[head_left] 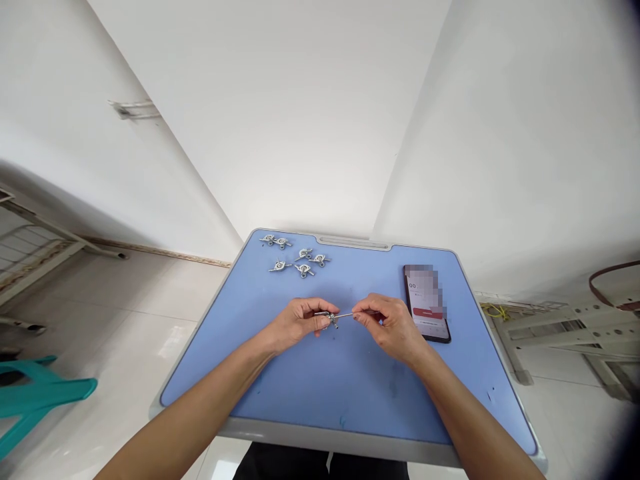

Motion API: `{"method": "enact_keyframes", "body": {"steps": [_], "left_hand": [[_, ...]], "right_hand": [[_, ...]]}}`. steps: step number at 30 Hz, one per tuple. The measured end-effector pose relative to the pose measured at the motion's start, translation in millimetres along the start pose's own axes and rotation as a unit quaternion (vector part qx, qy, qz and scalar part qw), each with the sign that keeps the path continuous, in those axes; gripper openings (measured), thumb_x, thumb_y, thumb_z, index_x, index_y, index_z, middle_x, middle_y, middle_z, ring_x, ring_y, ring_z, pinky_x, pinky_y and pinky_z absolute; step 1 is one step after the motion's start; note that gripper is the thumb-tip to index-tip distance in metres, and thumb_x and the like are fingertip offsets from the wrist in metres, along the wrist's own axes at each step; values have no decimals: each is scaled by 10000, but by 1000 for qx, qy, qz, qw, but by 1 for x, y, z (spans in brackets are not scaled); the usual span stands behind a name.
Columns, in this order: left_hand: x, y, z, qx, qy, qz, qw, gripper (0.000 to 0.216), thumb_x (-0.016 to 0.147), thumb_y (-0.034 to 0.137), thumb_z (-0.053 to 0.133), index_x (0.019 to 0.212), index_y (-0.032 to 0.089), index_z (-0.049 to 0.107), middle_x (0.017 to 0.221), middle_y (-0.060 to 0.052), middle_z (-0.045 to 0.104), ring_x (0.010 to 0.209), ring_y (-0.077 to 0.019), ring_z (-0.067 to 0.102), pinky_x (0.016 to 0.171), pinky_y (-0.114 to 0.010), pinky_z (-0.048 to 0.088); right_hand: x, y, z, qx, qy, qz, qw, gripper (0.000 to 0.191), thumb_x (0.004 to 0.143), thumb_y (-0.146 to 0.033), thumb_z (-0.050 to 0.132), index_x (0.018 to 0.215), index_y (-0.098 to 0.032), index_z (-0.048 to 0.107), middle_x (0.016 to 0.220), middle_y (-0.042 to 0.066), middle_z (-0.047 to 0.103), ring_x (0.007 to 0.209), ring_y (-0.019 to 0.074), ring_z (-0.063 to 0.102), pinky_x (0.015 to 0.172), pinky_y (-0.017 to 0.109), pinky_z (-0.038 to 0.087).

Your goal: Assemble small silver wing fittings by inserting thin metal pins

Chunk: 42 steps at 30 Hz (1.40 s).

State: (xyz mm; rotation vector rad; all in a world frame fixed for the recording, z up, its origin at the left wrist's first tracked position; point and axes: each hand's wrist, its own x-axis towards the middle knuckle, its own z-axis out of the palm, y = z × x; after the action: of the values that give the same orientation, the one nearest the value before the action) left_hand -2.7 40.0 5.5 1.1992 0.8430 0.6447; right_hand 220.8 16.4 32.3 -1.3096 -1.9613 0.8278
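Observation:
My left hand (303, 320) is closed on a small silver metal fitting (333, 323) with short projecting arms, pinched between thumb and fingers above the tabletop. Opposite it, my right hand (389, 323) pinches a thin metal rod (344, 315). The rod's left end reaches the fitting; whether it sits inside or only touches cannot be made out. Its other end is hidden in my right fingers. Beyond my hands, several similar metal fittings lie in a loose group at the far left of the table, one of them a nearer fitting (280, 265).
The blue table (300, 393) has a grey raised rim and a slot at its far edge. A phone (427, 313) with its screen lit lies right of my right hand. A teal plastic stool (45, 393) stands left on the floor, a metal frame (560, 327) on the right.

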Motion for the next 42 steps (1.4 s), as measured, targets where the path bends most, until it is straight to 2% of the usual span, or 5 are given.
{"method": "enact_keyframes", "body": {"steps": [11, 17, 21, 26, 42], "left_hand": [[2, -4, -7, -99, -45, -50, 993, 342, 719, 395, 751, 961, 158, 702, 836, -59, 653, 644, -106, 512, 575, -239, 397], [4, -6, -5, 35, 57, 19, 998, 330, 677, 365, 782, 942, 182, 711, 835, -37, 674, 698, -135, 560, 669, -275, 455], [2, -15, 2, 234, 140, 141, 952, 278, 709, 328, 768, 962, 229, 709, 847, -31, 683, 695, -153, 568, 692, -293, 468], [-4, -18, 15, 356, 132, 243, 893, 245, 815, 352, 676, 1033, 241, 665, 894, -57, 674, 699, -160, 584, 679, -288, 481], [-12, -22, 23, 479, 96, 326, 809, 184, 910, 189, 494, 1049, 212, 613, 1006, -97, 653, 881, -186, 631, 737, -298, 526]], "right_hand": [[3, 5, -3, -90, 10, -76, 993, 119, 877, -243, 560, 846, -248, 674, 746, 18, 663, 732, 162, 545, 630, 278, 363], [5, 5, -4, 47, 26, 116, 992, 190, 898, -357, 467, 861, -225, 598, 714, -9, 609, 562, 118, 473, 518, 253, 353], [5, 4, 13, 165, 14, 184, 969, 205, 794, -390, 583, 869, -203, 546, 638, -45, 532, 554, 105, 449, 512, 241, 364], [1, 1, 32, 229, 22, 210, 950, 276, 702, -393, 670, 828, -200, 517, 626, -59, 518, 575, 99, 453, 522, 236, 385], [0, -8, 35, 386, -11, 240, 891, 220, 662, -312, 699, 732, -186, 533, 636, -27, 598, 580, 114, 578, 501, 237, 461]]}}
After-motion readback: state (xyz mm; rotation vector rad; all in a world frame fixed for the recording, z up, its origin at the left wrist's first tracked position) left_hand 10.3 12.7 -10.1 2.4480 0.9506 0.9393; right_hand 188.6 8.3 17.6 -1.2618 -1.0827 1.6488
